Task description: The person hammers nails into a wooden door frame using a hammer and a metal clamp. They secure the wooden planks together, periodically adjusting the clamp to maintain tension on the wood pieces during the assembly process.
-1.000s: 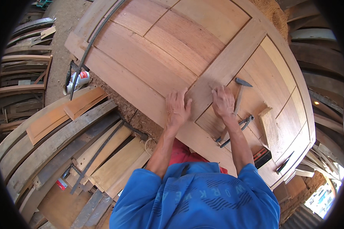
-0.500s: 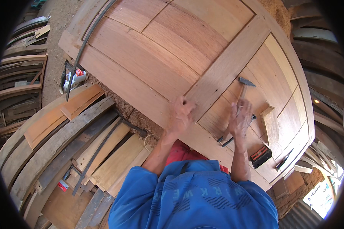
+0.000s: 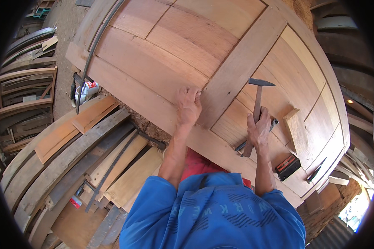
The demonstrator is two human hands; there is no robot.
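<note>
A large paneled wooden door (image 3: 153, 70) lies flat before me. My left hand (image 3: 188, 106) rests at the panel seam beside the cross rail, thumb and fingers pinched together. A small dark tip shows at its fingertips, too small to name. Wrapped round the wooden handle of a hammer (image 3: 258, 97), my right hand (image 3: 259, 128) holds it over the right-hand panel, head pointing away from me. A dark slim tool (image 3: 274, 123) lies partly hidden under that hand. To its right are a wooden block (image 3: 295, 130) and a black-and-red box (image 3: 287, 167).
A long metal clamp (image 3: 96, 45) crosses the door's left end. Below it stands a white container (image 3: 87, 91). Stacked planks (image 3: 66, 166) fill the lower left, and another dark tool (image 3: 316, 172) lies near the door's right edge. Sawdust (image 3: 300, 11) is heaped at the far side.
My right hand has closed firmly round the hammer's handle and turned the hammer slightly. My left hand has shifted left and up along the door, its fingers now pinched.
</note>
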